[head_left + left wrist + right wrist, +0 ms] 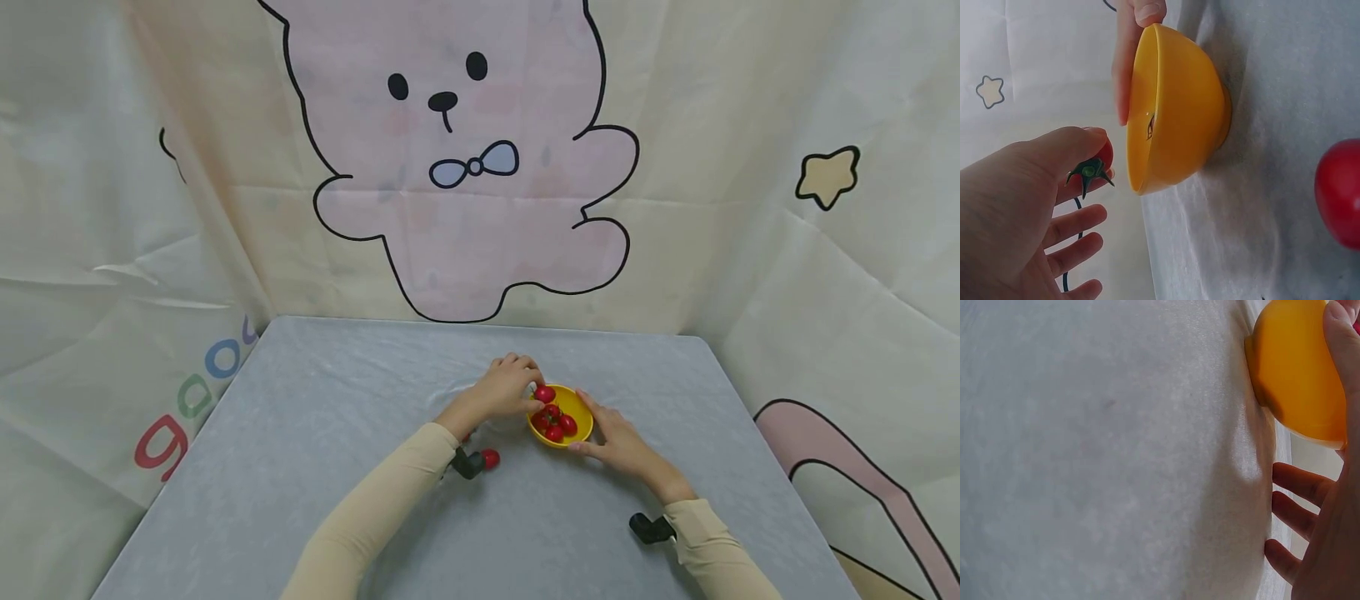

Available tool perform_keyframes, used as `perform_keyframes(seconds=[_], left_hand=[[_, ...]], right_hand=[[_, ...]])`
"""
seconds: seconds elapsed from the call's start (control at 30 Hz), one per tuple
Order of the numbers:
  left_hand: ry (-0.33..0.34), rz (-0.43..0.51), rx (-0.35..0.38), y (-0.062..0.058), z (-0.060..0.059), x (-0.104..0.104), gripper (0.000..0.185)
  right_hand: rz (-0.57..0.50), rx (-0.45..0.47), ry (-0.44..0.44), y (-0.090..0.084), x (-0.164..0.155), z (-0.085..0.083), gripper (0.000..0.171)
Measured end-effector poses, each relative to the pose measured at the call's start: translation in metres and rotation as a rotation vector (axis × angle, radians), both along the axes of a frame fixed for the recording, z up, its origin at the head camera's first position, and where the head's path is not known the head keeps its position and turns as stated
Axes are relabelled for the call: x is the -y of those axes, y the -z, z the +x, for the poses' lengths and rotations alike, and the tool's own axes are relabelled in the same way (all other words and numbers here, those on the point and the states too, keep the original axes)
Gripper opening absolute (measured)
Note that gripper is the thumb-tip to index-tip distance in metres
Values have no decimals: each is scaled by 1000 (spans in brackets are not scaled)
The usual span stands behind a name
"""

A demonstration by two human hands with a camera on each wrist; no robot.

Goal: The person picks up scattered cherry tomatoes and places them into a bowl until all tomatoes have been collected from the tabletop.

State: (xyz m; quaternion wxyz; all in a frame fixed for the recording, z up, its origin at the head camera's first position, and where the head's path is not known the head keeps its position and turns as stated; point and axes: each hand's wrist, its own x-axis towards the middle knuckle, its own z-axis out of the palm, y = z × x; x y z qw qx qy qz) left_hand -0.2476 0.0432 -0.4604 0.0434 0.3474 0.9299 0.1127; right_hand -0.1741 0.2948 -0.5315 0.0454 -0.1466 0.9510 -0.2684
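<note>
My left hand (504,388) pinches a red cherry tomato (1106,154) with a green stem top between thumb and forefinger, right at the rim of a yellow bowl (1188,112). Its other fingers are spread apart in the left wrist view. Several more cherry tomatoes (553,432) lie inside the bowl, which stands upright on the table. On the bowl's right side my right hand (618,442) grips it, thumb at the near edge and forefinger at the far rim. The right hand's remaining fingers (1294,515) extend beside the bowl, close over the cloth.
A loose cherry tomato (490,459) lies on the grey cloth-covered table (247,483) near the left wrist, and another (468,436) is mostly hidden by that arm. Black wrist mounts (649,528) jut from both sleeves. Printed cloth walls (675,275) enclose the table.
</note>
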Motion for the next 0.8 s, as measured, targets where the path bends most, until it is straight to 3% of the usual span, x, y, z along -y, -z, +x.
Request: perform_keyframes(seconds=[0.3,0.8], left_hand=[[-10,10,-23,-2,0,-3,35],[-21,54,10,-5,1,1,29]], right_hand=[[7,6,6,-2,0,1,98],[-4,10,12,-3,4,2,97]])
